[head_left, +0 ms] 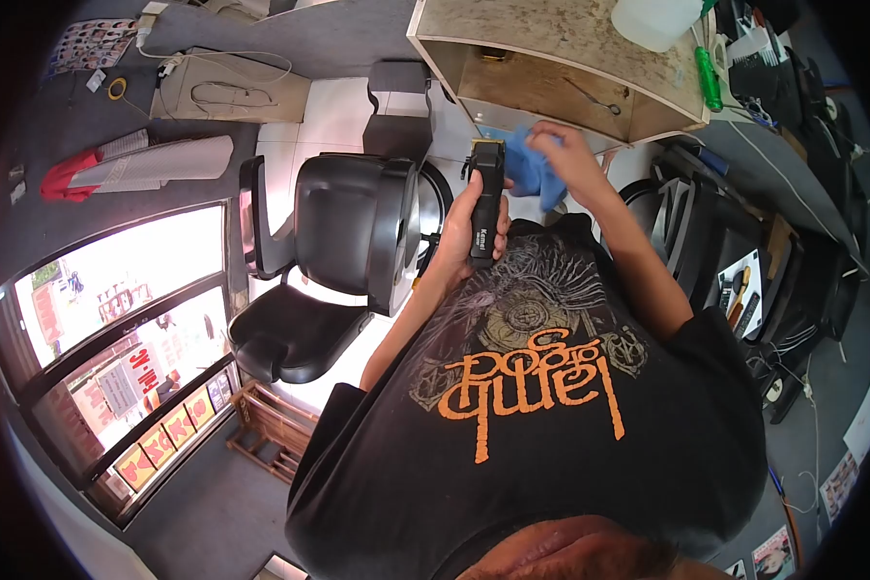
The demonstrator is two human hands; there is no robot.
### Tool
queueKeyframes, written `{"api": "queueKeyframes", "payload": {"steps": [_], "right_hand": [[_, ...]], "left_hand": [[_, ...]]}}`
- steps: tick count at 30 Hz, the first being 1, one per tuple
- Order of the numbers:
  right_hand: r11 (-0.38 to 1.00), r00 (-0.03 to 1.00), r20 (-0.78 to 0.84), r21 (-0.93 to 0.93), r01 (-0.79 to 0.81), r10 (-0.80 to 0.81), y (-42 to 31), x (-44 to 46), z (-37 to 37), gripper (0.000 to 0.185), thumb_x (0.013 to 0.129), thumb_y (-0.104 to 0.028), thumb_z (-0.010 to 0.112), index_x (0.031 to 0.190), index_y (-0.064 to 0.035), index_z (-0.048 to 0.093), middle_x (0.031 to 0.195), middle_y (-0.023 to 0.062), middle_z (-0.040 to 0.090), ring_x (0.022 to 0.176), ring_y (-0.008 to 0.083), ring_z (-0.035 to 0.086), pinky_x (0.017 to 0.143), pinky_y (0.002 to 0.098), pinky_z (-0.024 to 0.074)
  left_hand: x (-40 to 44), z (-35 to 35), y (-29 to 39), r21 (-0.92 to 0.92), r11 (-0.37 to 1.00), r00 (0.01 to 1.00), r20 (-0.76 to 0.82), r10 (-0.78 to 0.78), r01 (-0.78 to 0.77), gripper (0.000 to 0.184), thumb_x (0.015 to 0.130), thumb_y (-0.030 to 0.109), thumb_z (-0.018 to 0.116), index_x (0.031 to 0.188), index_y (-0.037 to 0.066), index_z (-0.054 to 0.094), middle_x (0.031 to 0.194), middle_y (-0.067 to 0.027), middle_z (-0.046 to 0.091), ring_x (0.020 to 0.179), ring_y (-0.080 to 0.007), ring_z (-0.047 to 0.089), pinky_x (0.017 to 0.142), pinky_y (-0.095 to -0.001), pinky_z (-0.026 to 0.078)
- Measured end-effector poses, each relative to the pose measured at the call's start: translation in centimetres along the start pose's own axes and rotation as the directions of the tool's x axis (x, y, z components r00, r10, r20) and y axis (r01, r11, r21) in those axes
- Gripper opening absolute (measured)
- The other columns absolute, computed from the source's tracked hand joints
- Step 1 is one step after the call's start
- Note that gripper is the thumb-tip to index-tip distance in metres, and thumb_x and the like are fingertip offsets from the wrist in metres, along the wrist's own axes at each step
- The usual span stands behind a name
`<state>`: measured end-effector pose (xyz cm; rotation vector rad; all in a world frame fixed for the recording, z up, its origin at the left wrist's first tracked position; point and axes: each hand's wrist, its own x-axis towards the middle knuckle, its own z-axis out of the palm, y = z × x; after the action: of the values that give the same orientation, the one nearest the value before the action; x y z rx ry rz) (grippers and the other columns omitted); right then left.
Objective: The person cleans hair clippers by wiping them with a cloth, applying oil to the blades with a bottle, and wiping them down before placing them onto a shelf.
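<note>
My left hand (pixel 462 227) is wrapped round a black hair clipper (pixel 487 193), held upright in front of my chest with its gold-coloured blade at the top. The brand lettering on its body faces me. Beside it, my right hand (pixel 567 159) grips a blue cloth (pixel 535 172) that hangs down in loose folds. The cloth is close behind the clipper's head; whether they touch I cannot tell. My right hand is slightly blurred.
A black barber chair (pixel 343 227) stands to the left, near the windows (pixel 126 338). Ahead is a wooden cabinet (pixel 551 72) with scissors (pixel 594 98) on its shelf and a green-handled tool (pixel 709 79) at its edge. A wooden rack (pixel 266 430) stands lower left.
</note>
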<state>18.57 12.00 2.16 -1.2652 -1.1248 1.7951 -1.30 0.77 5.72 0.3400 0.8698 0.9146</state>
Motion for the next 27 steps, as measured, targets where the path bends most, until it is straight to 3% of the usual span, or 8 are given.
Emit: {"api": "queueKeyframes", "payload": {"steps": [2,5,8,11,15,19,22,27], "right_hand": [[0.834,0.958,-0.097,0.520,-0.182,0.270,0.2,0.2,-0.3,0.025,0.097,-0.027,0.068,0.106,-0.0050,0.074,0.100,0.0004,0.071,0.088,0.0134,0.065,0.082,0.0281,0.0512],[0.945,0.986,-0.124,0.322,-0.063,0.108,0.4,0.1,-0.9,0.025,0.099,-0.028,0.068,0.107,-0.0045,0.074,0.097,-0.0004,0.070,0.087,0.0093,0.062,0.080,0.0257,0.0499],[0.999,1.000,-0.026,0.049,-0.004,0.005,1.2,-0.6,-0.7,0.023,0.100,-0.025,0.069,0.106,-0.0038,0.075,0.095,-0.0018,0.069,0.086,0.0064,0.060,0.080,0.0234,0.0484],[0.997,0.996,0.060,-0.041,0.065,-0.063,1.1,-1.7,0.5,0.023,0.100,-0.024,0.072,0.105,-0.0023,0.074,0.093,-0.0027,0.068,0.086,0.0051,0.059,0.080,0.0224,0.0478],[0.969,0.969,0.042,-0.034,0.243,-0.242,0.8,-1.9,3.1,0.023,0.102,-0.020,0.072,0.111,0.0006,0.071,0.098,-0.0008,0.070,0.086,0.0050,0.061,0.076,0.0229,0.0498],[0.942,0.957,0.053,-0.171,0.290,-0.285,0.9,-1.6,2.8,0.019,0.102,-0.018,0.071,0.108,-0.0005,0.068,0.094,-0.0002,0.069,0.085,0.0049,0.061,0.074,0.0240,0.0508],[0.916,0.946,0.078,-0.237,0.323,-0.314,0.9,-1.4,1.8,0.021,0.098,-0.020,0.071,0.102,-0.0002,0.068,0.082,0.0022,0.068,0.075,0.0071,0.059,0.068,0.0284,0.0498],[0.858,0.942,0.145,-0.388,0.337,-0.304,-0.1,-1.8,1.4,0.017,0.095,-0.017,0.070,0.098,-0.0019,0.061,0.076,0.0008,0.057,0.071,0.0078,0.050,0.063,0.0294,0.0445]], "left_hand": [[0.0,-0.2,0.2,-0.027,1.000,1.000,0.014,0.007,-0.007,0.066,0.109,0.064,0.039,0.130,0.002,0.052,0.067,-0.0036,0.052,0.048,-0.0118,0.053,0.041,-0.0258,0.045],[0.0,-0.2,0.0,-0.123,0.992,0.998,0.057,0.030,-0.022,0.066,0.110,0.063,0.039,0.129,0.001,0.052,0.066,-0.0037,0.049,0.047,-0.0116,0.051,0.039,-0.0257,0.044],[0.1,-0.1,-0.1,-0.185,0.982,0.995,0.079,0.058,-0.043,0.067,0.110,0.062,0.038,0.129,-0.001,0.052,0.064,-0.0036,0.047,0.046,-0.0113,0.048,0.037,-0.0255,0.041],[0.2,0.0,0.1,-0.183,0.981,0.994,0.082,0.075,-0.059,0.067,0.110,0.062,0.038,0.129,0.000,0.052,0.063,-0.0038,0.047,0.046,-0.0116,0.048,0.037,-0.0255,0.041],[0.5,0.5,0.1,-0.126,0.991,0.997,0.044,0.056,-0.051,0.066,0.110,0.063,0.037,0.127,0.001,0.053,0.063,-0.0042,0.047,0.045,-0.0119,0.048,0.037,-0.0253,0.041],[0.4,0.9,0.6,-0.022,0.999,0.999,-0.004,0.038,-0.038,0.065,0.110,0.063,0.037,0.126,0.002,0.053,0.063,-0.0040,0.047,0.044,-0.0118,0.047,0.038,-0.0249,0.043],[0.1,1.1,1.1,0.038,0.999,0.999,0.036,-0.026,0.024,0.066,0.110,0.064,0.037,0.126,0.002,0.053,0.062,-0.0030,0.047,0.043,-0.0114,0.047,0.038,-0.0244,0.042],[0.1,0.2,0.9,-0.013,0.996,0.990,0.117,-0.082,0.084,0.065,0.110,0.065,0.036,0.126,0.004,0.053,0.063,-0.0028,0.049,0.045,-0.0116,0.051,0.038,-0.0251,0.043]]}}
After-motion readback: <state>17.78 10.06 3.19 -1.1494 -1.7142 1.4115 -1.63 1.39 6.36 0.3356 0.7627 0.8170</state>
